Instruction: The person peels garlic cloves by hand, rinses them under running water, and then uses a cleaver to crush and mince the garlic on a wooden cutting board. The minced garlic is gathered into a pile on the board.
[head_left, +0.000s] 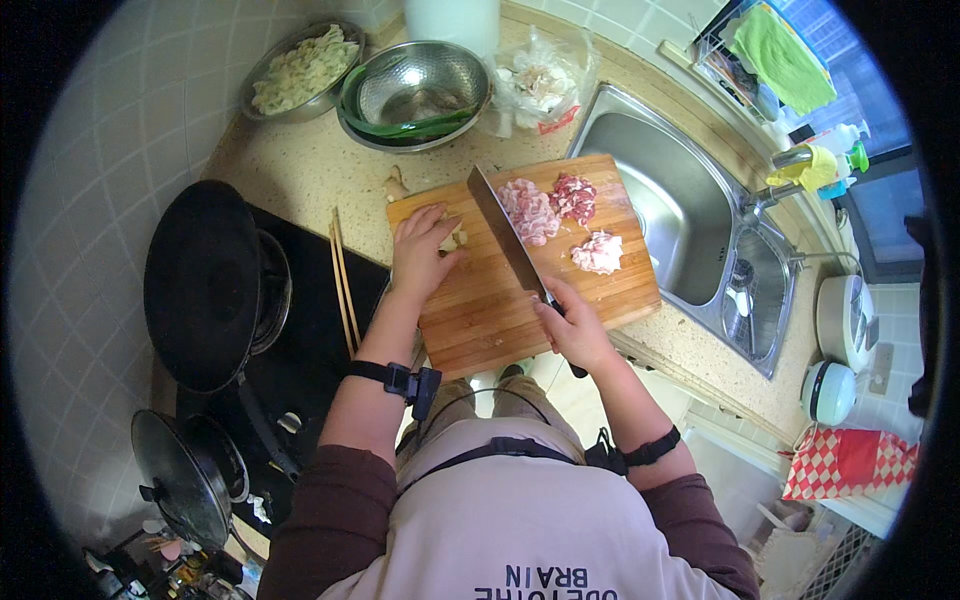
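My right hand (574, 322) is closed round the black handle of a cleaver (514, 244), whose broad blade stands over the wooden cutting board (480, 315). On the board's left part, my left hand (424, 251) rests with fingers spread beside small pale pieces (453, 238), perhaps garlic or ginger, partly hidden by the fingers; whether it grips any I cannot tell. Right of the blade lie a heap of sliced pink meat (529, 211), a smaller heap of redder meat (574, 199) and a heap of whitish fatty meat (598, 252).
Behind the board are a steel bowl (416, 86) with green onion, a bowl of pale chopped food (307, 71) and a plastic bag (541, 82). A ginger piece (394, 184) touches the board's far edge. Chopsticks (343, 285) and a black wok (202, 289) lie left, a steel sink (667, 202) right.
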